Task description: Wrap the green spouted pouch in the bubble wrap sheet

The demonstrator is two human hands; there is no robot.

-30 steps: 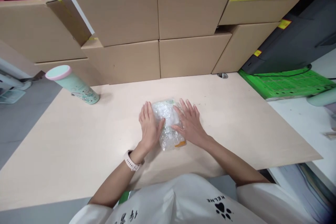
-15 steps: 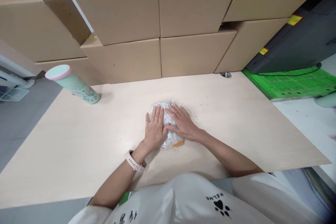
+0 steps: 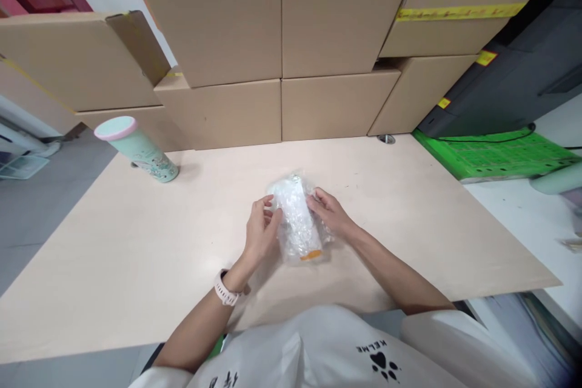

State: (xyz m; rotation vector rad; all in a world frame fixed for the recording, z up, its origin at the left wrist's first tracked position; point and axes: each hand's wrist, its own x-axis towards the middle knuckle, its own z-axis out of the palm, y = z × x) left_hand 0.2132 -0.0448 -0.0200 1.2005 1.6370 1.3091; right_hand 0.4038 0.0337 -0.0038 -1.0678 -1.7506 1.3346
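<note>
A package in transparent bubble wrap (image 3: pixel 295 218) lies on the pale tabletop before me, something white inside and an orange patch at its near end. A bit of green shows at its far end. My left hand (image 3: pixel 262 225) has its fingers and thumb curled onto the wrap along the left edge. On the opposite side, my right hand (image 3: pixel 331 213) grips the loose wrap between thumb and fingers. What exactly is inside cannot be made out through the crinkled plastic.
A mint-green tumbler with a pink rim (image 3: pixel 143 151) stands at the back left of the table (image 3: pixel 182 267). Stacked cardboard boxes (image 3: pixel 236 112) line the far edge. At the right are a green plastic pallet (image 3: pixel 504 154) and a dark grey case (image 3: pixel 509 85).
Both hands have come off the top of the package, where they lay flat, and moved apart to its left and right edges. Their fingers have curled. The camera view has tilted up slightly.
</note>
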